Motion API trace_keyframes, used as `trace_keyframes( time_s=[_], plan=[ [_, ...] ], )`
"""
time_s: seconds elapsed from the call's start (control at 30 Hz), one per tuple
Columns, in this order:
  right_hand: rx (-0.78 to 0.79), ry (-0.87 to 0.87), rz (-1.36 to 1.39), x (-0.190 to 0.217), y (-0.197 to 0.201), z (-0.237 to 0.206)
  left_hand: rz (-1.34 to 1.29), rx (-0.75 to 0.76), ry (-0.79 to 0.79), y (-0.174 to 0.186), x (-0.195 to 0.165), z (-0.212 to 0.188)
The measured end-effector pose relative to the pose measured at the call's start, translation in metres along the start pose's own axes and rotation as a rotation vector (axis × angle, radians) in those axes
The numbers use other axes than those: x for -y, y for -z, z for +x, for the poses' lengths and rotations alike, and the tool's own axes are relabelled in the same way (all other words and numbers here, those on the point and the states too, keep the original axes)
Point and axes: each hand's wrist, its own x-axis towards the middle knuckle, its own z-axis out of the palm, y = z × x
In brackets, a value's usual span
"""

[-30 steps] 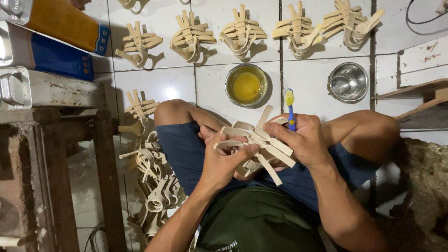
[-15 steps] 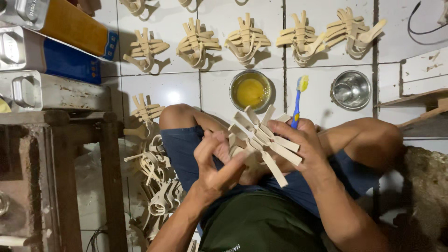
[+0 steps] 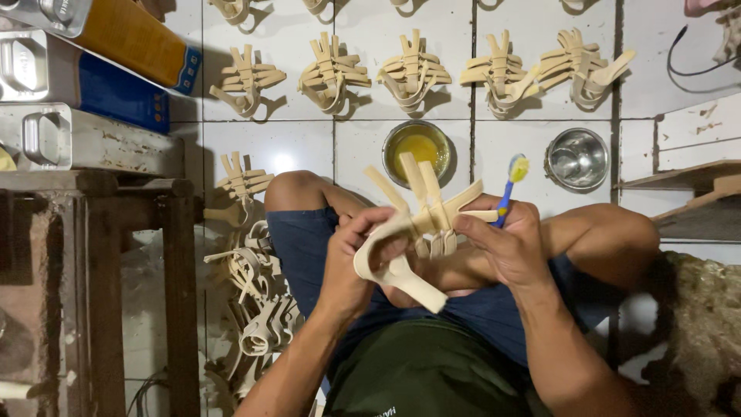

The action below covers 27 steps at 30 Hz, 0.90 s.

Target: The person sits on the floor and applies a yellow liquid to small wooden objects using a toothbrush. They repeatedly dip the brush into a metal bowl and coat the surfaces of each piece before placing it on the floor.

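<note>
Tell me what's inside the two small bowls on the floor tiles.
The glass bowl holds a yellow liquid, partly hidden behind the wooden piece the hands hold. The metal bowl looks empty, though reflections make that hard to confirm.

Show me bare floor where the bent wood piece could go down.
Bare tile lies between the glue bowl and steel bowl, and left of the glue bowl, under the row of finished pieces. Crowded: the pile beside the left knee.

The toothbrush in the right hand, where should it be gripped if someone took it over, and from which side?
Grip the toothbrush by the blue handle just under its yellow head, coming from the far side, above the right hand. Only that upper stretch shows bare; the lower handle is hidden in the fingers, and the wooden strip piece crowds its left.
</note>
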Motion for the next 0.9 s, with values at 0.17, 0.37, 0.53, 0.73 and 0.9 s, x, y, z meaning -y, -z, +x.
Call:
trace_keyframes(
  time_s=[0.17, 0.37, 0.53, 0.73, 0.9],
  plan=[
    [0.025, -0.014, -0.038, 0.002, -0.014, -0.003, 0.012, -0.096, 0.067, -0.015, 0.002, 0.005],
    [-0.022, 0.05, -0.232, 0.008, -0.025, -0.008, 0.107, -0.151, -0.02, -0.013, 0.015, 0.006],
    [-0.026, 0.046, -0.248, 0.009, -0.03, -0.004, 0.136, -0.037, -0.15, -0.003, 0.021, 0.007],
    [-0.01, 0.037, -0.266, 0.008, -0.029, -0.002, 0.335, 0.074, -0.088, 0.003, 0.011, 0.01],
    [0.005, 0.01, -0.161, 0.005, -0.027, -0.003, 0.305, 0.094, 0.039, 0.014, -0.001, 0.005]
  ],
)
